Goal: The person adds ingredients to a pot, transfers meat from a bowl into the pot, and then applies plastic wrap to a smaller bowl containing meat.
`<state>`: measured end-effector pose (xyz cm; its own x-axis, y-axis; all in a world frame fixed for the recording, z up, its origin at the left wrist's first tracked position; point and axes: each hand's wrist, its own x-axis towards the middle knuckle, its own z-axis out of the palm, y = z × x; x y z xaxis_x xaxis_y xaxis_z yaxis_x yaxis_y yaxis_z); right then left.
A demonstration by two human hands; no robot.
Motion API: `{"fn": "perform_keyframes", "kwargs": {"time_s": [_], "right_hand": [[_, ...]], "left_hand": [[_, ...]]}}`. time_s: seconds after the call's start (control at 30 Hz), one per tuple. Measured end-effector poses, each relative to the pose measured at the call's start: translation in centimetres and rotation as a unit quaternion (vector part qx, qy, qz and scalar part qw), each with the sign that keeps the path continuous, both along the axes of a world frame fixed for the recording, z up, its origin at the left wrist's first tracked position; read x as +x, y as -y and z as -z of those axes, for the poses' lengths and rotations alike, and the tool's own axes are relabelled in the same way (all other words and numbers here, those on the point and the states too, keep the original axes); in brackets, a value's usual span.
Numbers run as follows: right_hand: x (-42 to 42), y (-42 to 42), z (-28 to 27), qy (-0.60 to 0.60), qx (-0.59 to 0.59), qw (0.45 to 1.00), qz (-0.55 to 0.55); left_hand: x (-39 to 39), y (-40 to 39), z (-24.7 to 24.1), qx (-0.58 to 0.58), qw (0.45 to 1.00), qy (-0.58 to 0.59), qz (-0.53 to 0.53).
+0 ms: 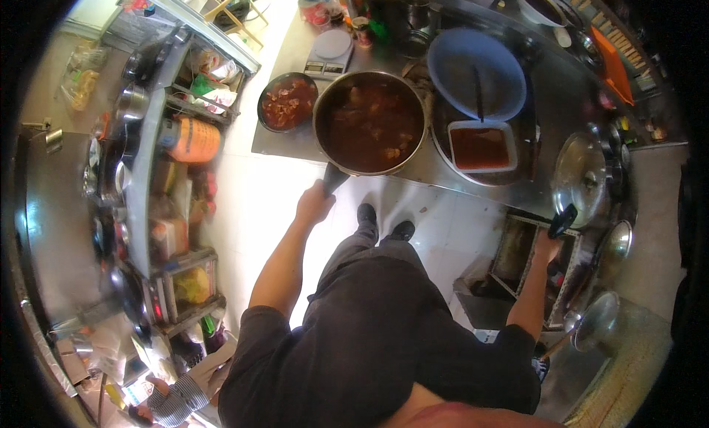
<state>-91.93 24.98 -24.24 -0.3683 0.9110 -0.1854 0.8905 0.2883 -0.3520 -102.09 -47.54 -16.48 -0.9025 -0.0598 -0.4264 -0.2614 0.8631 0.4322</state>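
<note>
My left hand (pixel 316 202) grips the black handle of a large metal pot (pixel 317 115), which holds dark red-brown stew with pale chunks. At the right, my right hand (pixel 547 246) is closed on a black handle (pixel 563 222) at the near edge of a large round metal lid (pixel 580 179). Left of the pot, a dark bowl of red stew with meat pieces (pixel 288 102) rests on the steel counter (pixel 288 145). Right of it are a white rectangular tub of red sauce (pixel 483 146) and a wide blue plastic basin (pixel 475 68) with a dark utensil handle leaning in it.
A kitchen scale (pixel 330 51) stands behind the bowl. Crowded shelves (pixel 145 179) with pans and an orange container (pixel 194 140) line the left. More lids (pixel 598 320) and a metal rack (pixel 515 256) are at the right. Another person in a striped top (pixel 180 400) is at the lower left.
</note>
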Motion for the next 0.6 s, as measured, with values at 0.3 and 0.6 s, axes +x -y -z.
{"fn": "perform_keyframes", "kwargs": {"time_s": [0.3, 0.6], "right_hand": [[1.1, 8.2, -8.8, -0.092, 0.055, 0.987, -0.117], [2.2, 27.4, -15.3, -0.149, -0.135, 0.936, -0.287]], "left_hand": [[0.0, 0.1, -0.6, 0.004, 1.000, -0.001, 0.005], [0.3, 1.3, 0.0, 0.028, 0.999, -0.013, 0.008]]}}
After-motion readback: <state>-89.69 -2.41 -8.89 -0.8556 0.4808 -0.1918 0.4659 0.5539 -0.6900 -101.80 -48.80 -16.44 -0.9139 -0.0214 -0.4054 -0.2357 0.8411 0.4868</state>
